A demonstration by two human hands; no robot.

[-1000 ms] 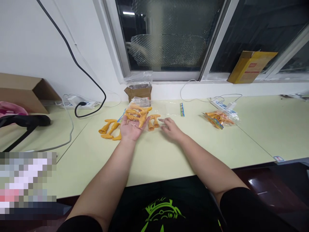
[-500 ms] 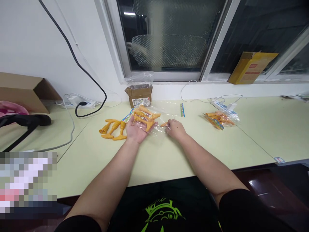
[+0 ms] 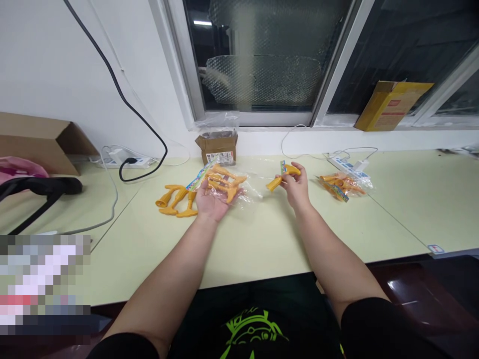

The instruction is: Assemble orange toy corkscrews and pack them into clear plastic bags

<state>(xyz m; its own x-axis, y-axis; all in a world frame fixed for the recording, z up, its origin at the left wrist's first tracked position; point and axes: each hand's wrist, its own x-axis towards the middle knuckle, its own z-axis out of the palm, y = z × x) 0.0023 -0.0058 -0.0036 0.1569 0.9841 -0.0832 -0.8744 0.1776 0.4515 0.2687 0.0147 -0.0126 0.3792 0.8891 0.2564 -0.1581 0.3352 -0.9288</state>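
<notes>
My left hand (image 3: 210, 202) is palm up beneath a clear plastic bag (image 3: 251, 193), thumb over its edge. Several yellow T-shaped plastic pieces (image 3: 234, 187) show through the film, and a colourful printed label (image 3: 200, 174) runs along the bag's left end. Raised off the table, my right hand (image 3: 298, 189) is closed on a single yellow T-shaped plastic piece (image 3: 275, 184), its flared end pointing left and down. Just behind that piece is a small printed strip (image 3: 283, 164), partly covered. Loose yellow T-shaped pieces (image 3: 175, 200) lie left of my left hand.
Another bag of yellow pieces (image 3: 339, 185) lies to the right, by a power strip (image 3: 346, 167). A small open carton (image 3: 219, 147) stands against the wall. At the left are a black cable (image 3: 144, 119), a large cardboard box (image 3: 33, 134) and a black stand (image 3: 45, 188).
My right hand has moved right and up, away from the bag, bringing the yellow piece out into plain sight. My left hand and its bag have hardly moved.
</notes>
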